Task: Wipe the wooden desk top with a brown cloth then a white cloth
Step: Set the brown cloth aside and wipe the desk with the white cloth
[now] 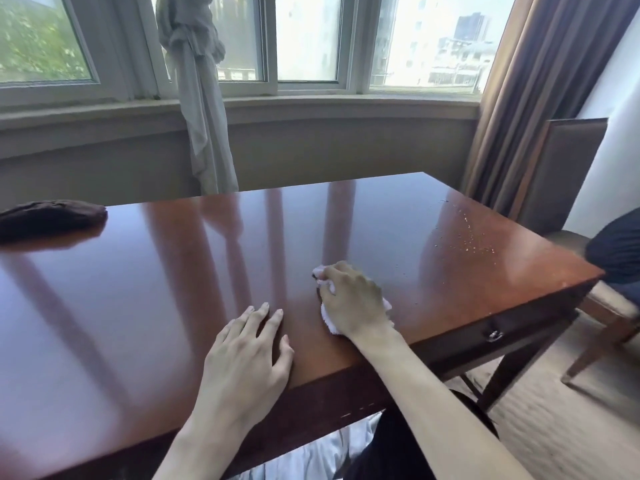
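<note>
The right hand (349, 299) sits on the white cloth (329, 322) w/ fingers curled over it, gripping it & pressing it down on the wooden desk top (173, 271). The cloth is bunched up, mostly hidden under the hand; bits stick out at the fingertips, at the wrist side & by the little finger. It's near the front edge, a bit right of the middle. The left hand (247, 351) lies flat on the desk just beside it, fingers straight & spread, holding nothing, thumb close to the front edge. The brown cloth (52, 218) lies in a dark lump at the far left corner, well apart from both hands. The desk is shiny red-brown & mirrors the window frames. Small pale specks (474, 237), maybe drops or crumbs, cannot tell which, dot the top near the right edge. The only holder here is a drawer in the desk's right side w/ a small metal pull (494, 336); it's closed, so cannot see what's inside. A chair (568, 174) stands right of the desk w/ something dark blue (616, 251) on its seat. Behind are a window (304, 39), a tied pale curtain (197, 98) & a brown curtain (540, 91).
</note>
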The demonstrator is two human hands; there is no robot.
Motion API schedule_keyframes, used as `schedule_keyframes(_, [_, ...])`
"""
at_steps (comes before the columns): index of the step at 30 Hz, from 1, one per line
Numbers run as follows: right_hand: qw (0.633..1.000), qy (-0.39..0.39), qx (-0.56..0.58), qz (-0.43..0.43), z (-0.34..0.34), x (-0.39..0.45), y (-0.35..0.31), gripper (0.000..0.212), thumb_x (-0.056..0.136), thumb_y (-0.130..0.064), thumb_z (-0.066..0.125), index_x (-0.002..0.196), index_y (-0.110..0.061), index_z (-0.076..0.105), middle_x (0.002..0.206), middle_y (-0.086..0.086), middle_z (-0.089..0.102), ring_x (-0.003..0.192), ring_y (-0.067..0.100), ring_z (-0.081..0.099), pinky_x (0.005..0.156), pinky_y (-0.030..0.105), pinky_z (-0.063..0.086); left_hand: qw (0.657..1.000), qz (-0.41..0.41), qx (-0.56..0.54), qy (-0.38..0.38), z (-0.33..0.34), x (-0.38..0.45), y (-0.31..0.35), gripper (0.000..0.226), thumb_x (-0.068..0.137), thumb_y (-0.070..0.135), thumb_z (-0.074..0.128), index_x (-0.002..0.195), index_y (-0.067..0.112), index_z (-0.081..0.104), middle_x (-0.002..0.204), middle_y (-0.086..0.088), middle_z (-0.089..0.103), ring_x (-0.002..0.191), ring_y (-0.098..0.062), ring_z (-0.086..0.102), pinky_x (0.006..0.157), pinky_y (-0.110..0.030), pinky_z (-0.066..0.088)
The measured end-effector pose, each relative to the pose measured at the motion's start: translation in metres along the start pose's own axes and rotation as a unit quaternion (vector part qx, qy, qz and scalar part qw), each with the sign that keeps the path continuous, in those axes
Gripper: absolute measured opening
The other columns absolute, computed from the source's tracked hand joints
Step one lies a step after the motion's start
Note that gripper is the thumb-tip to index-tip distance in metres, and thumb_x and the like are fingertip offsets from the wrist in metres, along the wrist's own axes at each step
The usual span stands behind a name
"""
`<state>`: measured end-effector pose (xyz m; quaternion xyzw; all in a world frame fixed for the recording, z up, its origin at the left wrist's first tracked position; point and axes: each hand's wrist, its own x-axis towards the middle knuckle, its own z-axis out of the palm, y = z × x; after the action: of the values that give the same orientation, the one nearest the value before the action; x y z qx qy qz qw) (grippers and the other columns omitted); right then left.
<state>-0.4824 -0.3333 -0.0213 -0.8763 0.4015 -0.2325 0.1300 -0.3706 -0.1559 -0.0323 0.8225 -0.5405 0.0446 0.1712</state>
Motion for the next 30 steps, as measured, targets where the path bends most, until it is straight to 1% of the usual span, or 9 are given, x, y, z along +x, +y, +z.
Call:
schedule_keyframes(4, [0.986,-0.041,0.068,-0.145,-0.004,-0.056,-0.023,0.036,0.093,-0.040,0.042,0.118,-0.040,0.069,0.130,-0.023,0.063,0.125,-0.002,0.052,0.096,0.025,0.046,1.000,0.004,-0.025,-0.005,-0.002,-0.001,-0.001,0.064,0.092,0.052,0.027,0.142,0.026,0.058,0.148,0.004,0.054,0.140,-0.015,0.046,0.115,-0.035,0.038])
schedule_keyframes(6, [0.990,-0.051,0.065,-0.113,-0.016,-0.035,-0.001,0.035,0.094,-0.043,0.045,0.118,-0.042,0.069,0.129,-0.022,0.063,0.123,0.001,0.056,0.095,0.026,0.046,0.999,0.012,-0.043,-0.009,-0.006,-0.002,-0.003,0.074,0.090,0.061,0.020,0.150,0.027,0.047,0.157,0.007,0.042,0.147,-0.010,0.033,0.120,-0.030,0.026])
schedule_keyframes(9, [0.999,0.020,-0.027,0.032,-0.015,-0.001,0.019,0.031,0.100,-0.033,0.049,0.125,-0.035,0.067,0.127,-0.009,0.064,0.119,0.020,0.060,0.089,0.035,0.047,0.997,0.036,-0.046,-0.046,-0.015,-0.009,-0.005,0.096,0.082,0.086,0.021,0.160,0.029,0.025,0.166,0.010,0.017,0.154,-0.005,0.006,0.126,-0.030,0.006])
schedule_keyframes(12, [0.999,0.028,-0.033,-0.017,0.002,-0.028,-0.022,0.032,0.099,-0.029,0.049,0.126,-0.032,0.066,0.127,-0.011,0.064,0.123,0.014,0.056,0.090,0.032,0.046,0.996,0.046,-0.008,-0.071,-0.016,-0.016,-0.008,0.118,0.070,0.099,0.026,0.162,0.027,0.011,0.169,0.007,0.004,0.154,-0.005,-0.005,0.127,-0.033,-0.001])
schedule_keyframes(15, [0.991,-0.008,0.044,-0.129,-0.009,-0.071,-0.028,0.031,0.095,-0.033,0.051,0.119,-0.041,0.068,0.128,-0.023,0.063,0.124,0.000,0.054,0.089,0.029,0.049,0.997,0.056,0.005,-0.054,-0.010,-0.018,-0.011,0.121,0.069,0.100,0.030,0.162,0.026,0.008,0.169,0.006,0.003,0.154,-0.006,-0.005,0.126,-0.032,-0.002])
schedule_keyframes(21, [0.994,0.056,-0.066,0.073,-0.021,-0.029,0.026,0.031,0.098,-0.031,0.050,0.123,-0.039,0.068,0.122,-0.009,0.065,0.112,0.025,0.063,0.082,0.038,0.048,0.997,0.069,0.006,-0.044,-0.006,-0.020,-0.011,0.123,0.069,0.099,0.031,0.162,0.020,0.014,0.169,0.002,0.007,0.155,-0.010,0.000,0.127,-0.036,0.002])
schedule_keyframes(27, [0.981,0.059,0.024,-0.184,-0.016,-0.101,-0.008,0.028,0.090,-0.027,0.057,0.108,-0.039,0.074,0.117,-0.021,0.070,0.114,0.002,0.064,0.083,0.023,0.054,0.996,0.066,0.006,-0.057,-0.006,-0.020,-0.014,0.123,0.068,0.099,0.031,0.162,0.023,0.006,0.169,0.004,-0.001,0.154,-0.008,-0.007,0.126,-0.034,-0.002])
schedule_keyframes(28, [0.980,0.072,0.023,-0.183,-0.022,-0.099,0.008,0.025,0.089,-0.028,0.058,0.104,-0.040,0.075,0.116,-0.021,0.070,0.112,0.003,0.066,0.081,0.026,0.057,0.996,0.065,0.006,-0.055,-0.006,-0.020,-0.014,0.123,0.068,0.099,0.032,0.162,0.023,0.006,0.169,0.004,0.000,0.154,-0.008,-0.006,0.126,-0.033,-0.002])
schedule_keyframes(30, [0.990,0.114,0.008,-0.077,-0.037,-0.081,0.034,0.018,0.090,-0.032,0.061,0.097,-0.039,0.076,0.110,-0.019,0.072,0.103,0.009,0.070,0.075,0.031,0.057,0.997,0.068,0.008,-0.044,-0.005,-0.020,-0.012,0.123,0.069,0.099,0.032,0.162,0.023,0.007,0.169,0.004,0.001,0.155,-0.009,-0.006,0.127,-0.034,-0.002])
